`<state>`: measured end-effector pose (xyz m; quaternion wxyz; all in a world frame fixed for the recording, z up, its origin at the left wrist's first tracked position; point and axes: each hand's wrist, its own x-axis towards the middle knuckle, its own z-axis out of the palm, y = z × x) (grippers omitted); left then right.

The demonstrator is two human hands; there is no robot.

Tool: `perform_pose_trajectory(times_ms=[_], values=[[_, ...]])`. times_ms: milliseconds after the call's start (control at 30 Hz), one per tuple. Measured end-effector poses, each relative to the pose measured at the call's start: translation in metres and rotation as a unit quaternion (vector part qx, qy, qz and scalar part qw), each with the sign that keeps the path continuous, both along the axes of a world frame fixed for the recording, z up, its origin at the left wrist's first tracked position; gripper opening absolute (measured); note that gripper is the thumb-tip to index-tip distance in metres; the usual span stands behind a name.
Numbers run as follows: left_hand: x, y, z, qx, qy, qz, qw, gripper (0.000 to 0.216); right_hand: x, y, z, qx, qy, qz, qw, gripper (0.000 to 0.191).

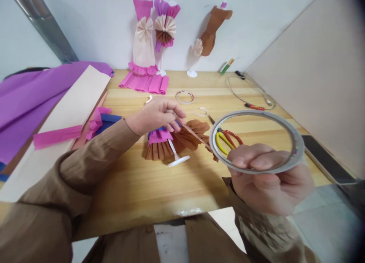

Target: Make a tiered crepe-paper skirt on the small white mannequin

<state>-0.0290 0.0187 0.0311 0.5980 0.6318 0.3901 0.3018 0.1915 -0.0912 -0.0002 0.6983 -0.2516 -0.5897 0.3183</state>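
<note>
My left hand (155, 115) is closed over a small paper-dress mannequin (168, 141) lying on the wooden table (128, 187). The dress has a pink and blue top and a brown pleated skirt, and its white stand points toward me. My right hand (268, 179) is raised near the table's front edge, fingers pinched on a large thin ring of tape (253, 141). A strip of tape runs from the ring to the dress under my left fingers.
Scissors with red and yellow handles (228, 139) lie behind the ring. A small tape roll (184, 96) sits mid-table. Three dressed paper mannequins (144, 38) stand at the back wall. Purple, cream and pink paper sheets (57, 110) cover the left side. A cable (251, 99) lies at right.
</note>
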Motion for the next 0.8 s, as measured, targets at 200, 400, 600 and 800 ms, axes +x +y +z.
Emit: perform_pose_trajectory(times_ms=[200,400,600,800], values=[[0.0058,-0.0045,-0.0089,0.071,0.025,-0.005,0.997,0.028,-0.0012,-0.0001,0.0009,-0.003,0.005,0.011,1.000,0.009],[0.0023,-0.0020,-0.0097,0.273,0.052,-0.012,0.961,0.022,-0.0023,-0.0010,0.0025,-0.024,0.008,-0.019,0.999,0.009],[0.0008,-0.0005,-0.0102,0.326,0.087,0.045,0.940,0.025,-0.0015,-0.0018,0.0038,-0.040,0.007,-0.061,0.997,0.007],[0.0000,-0.0009,-0.0086,0.313,0.085,0.037,0.945,0.025,0.0023,-0.0073,0.0026,-0.057,0.009,-0.050,0.997,0.007]])
